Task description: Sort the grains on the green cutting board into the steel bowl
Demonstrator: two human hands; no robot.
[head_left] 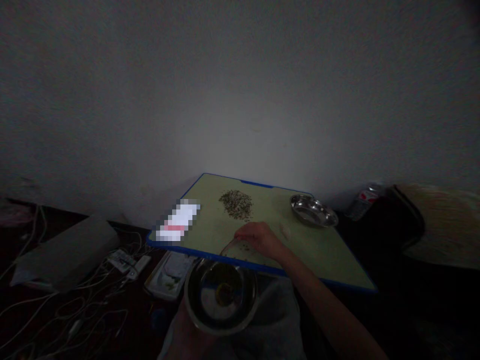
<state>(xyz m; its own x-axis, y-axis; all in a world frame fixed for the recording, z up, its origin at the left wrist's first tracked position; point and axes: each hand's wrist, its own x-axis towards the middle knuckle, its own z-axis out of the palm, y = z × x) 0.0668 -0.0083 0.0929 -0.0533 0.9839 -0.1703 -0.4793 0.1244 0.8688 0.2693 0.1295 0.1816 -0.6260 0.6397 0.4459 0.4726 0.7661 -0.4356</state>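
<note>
My left hand (195, 332) is wrapped around a steel bowl (222, 329) below the table's near edge, and most of its fingers are hidden. The bowl's mouth faces up, with a yellowish patch or reflection inside. Over the near part of the table, my right hand (259, 235) is closed on a thin, see-through piece (233, 248) with a curved edge, too dim to name. A few dark grains (245, 247) lie beside that piece. Farther back spreads a pile of small dark grains (237, 204).
The pale folding table (326, 260) has a blue rim. At its right stands another steel bowl (314, 212), near a small whitish piece (285, 231). A pixelated bright screen (178, 220) lies left. Cables (71, 300), a tray (170, 275) and a bottle (365, 200) are around.
</note>
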